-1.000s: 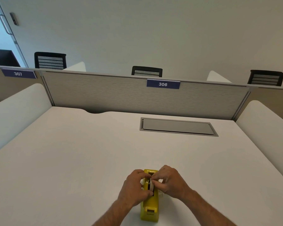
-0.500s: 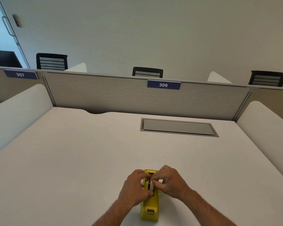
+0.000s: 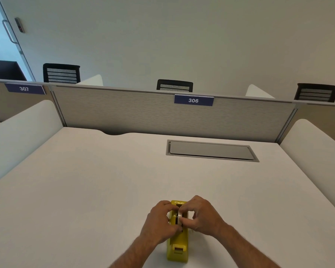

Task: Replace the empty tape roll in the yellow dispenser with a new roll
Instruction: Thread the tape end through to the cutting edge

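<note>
The yellow tape dispenser point(image 3: 177, 248) stands on the white desk point(image 3: 85, 190) near its front edge, cutter end toward me. A white tape roll point(image 3: 180, 216) sits in the dispenser's middle slot. My left hand point(image 3: 159, 221) presses against the dispenser's left side with fingers at the roll. From the right, my right hand point(image 3: 200, 215) pinches the roll between thumb and fingers. The hands hide most of the roll and its hub.
A grey cable hatch point(image 3: 211, 150) is set into the desk at the back right. A grey partition point(image 3: 124, 113) labelled 306 closes the far side, with white side dividers point(image 3: 21, 132) left and right. Black chair backs show beyond it.
Both hands stay on the dispenser. The right hand's fingers have lifted and spread a little, so more of the white roll shows between the hands.
</note>
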{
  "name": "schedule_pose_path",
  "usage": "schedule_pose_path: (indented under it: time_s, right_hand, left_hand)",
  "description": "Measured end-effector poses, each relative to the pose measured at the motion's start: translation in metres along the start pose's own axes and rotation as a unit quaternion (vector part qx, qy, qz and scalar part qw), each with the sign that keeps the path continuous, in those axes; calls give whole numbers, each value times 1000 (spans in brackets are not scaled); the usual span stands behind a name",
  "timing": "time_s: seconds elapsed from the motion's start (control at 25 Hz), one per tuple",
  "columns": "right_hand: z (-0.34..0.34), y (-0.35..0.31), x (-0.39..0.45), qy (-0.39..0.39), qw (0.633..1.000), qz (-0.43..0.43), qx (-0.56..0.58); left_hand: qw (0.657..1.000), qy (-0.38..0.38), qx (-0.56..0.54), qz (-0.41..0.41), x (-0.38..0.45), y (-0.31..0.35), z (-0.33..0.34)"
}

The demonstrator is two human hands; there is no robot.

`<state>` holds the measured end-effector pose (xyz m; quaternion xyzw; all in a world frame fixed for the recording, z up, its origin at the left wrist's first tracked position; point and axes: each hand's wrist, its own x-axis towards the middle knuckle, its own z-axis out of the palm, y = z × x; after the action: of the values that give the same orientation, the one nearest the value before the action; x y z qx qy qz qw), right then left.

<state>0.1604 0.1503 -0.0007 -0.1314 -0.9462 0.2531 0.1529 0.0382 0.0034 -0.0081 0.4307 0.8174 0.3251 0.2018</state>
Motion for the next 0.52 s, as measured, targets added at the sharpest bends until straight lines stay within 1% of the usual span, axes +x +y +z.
schedule_pose_path:
  time_s: [0.52]
  right_hand:
    - [-2,2,2,-13,1000,1,25]
  left_hand:
    - [1000,-1,0,8,1,-2,0]
